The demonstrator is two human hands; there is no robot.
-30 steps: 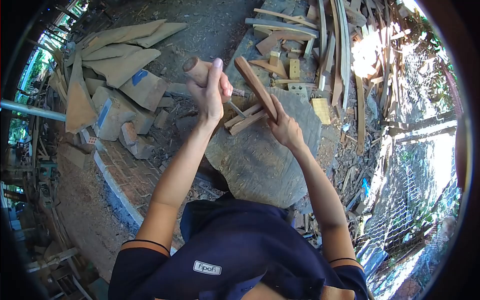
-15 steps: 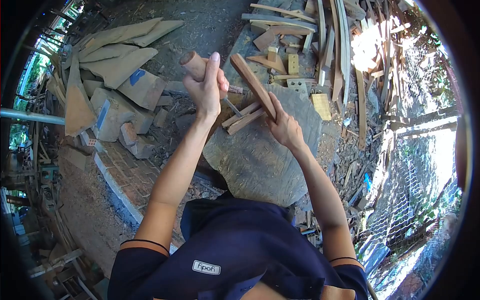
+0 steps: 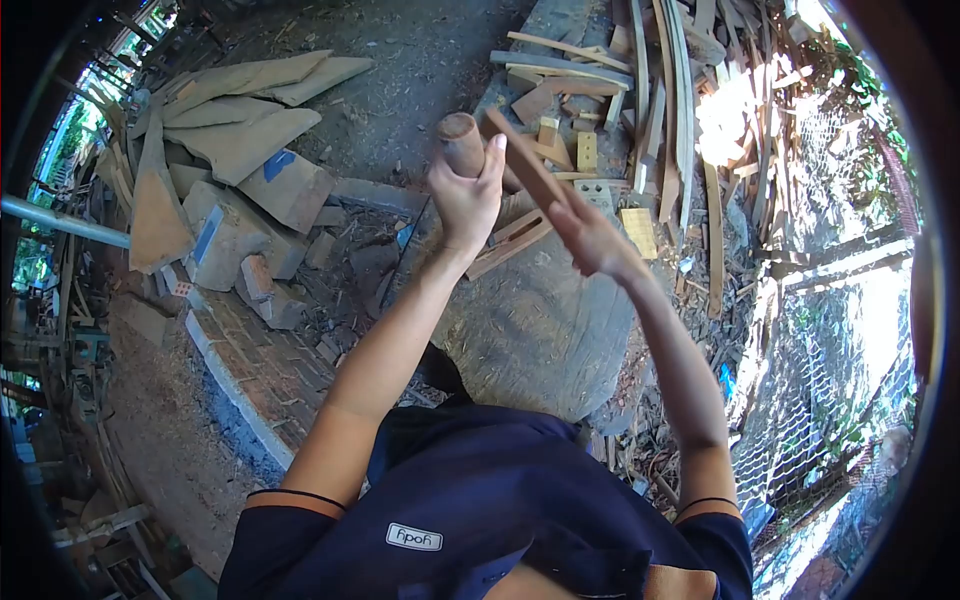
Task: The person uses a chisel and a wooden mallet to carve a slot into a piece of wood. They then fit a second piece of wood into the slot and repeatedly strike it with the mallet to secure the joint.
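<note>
- The stump [image 3: 540, 340] bears the work; a firm, flat seat on it should help.
- The wooden bar [image 3: 533, 165] slants towards eleven o'clock from the right hand [image 3: 595, 245], which is blurred but wrapped around its lower end. Its far end sits at about two o'clock from the handle's top; square, centred contact there would be best.
- The slotted wood [image 3: 500, 254] lies towards twelve o'clock on the stump; neither hand visibly steadies it, so watch for shifting.
- The left hand [image 3: 465, 205], at eleven o'clock from that wood, grips the rounded handle [image 3: 462, 150]; its raised thumb is better tucked lower.
- The slot [image 3: 523, 229] shows; the tool's lower end is hidden.
</note>
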